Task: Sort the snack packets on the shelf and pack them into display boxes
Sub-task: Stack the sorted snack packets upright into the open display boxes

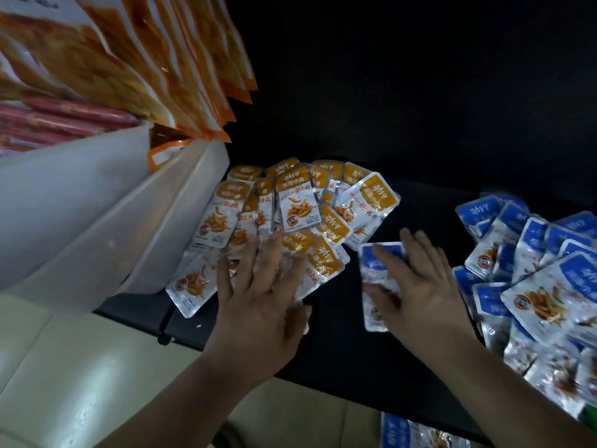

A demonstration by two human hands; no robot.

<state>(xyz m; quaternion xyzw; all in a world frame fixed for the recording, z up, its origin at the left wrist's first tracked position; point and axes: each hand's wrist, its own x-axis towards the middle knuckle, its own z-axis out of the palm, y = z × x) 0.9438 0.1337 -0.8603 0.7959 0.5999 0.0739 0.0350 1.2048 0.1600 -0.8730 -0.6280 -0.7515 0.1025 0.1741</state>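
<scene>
Shelf (339,337) lay dark under 2 heaps: orange packets (297,205) against the white box (80,195), blue packets (533,273) at your right. Your left hand (258,305) pressed flat, fingers spread, on the orange heap; your right hand (420,286), fingers straight, rested on 1 blue packet (376,270) between the heaps.

A shop: hanging orange snack bags (155,59) above a dark shelf (349,344) heaped with snack packets (290,205).

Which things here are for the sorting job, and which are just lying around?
For the job: orange packets under the left hand, blue packets, lone blue packet under the right hand.
Lying about: big orange bags, red sausages.
</scene>
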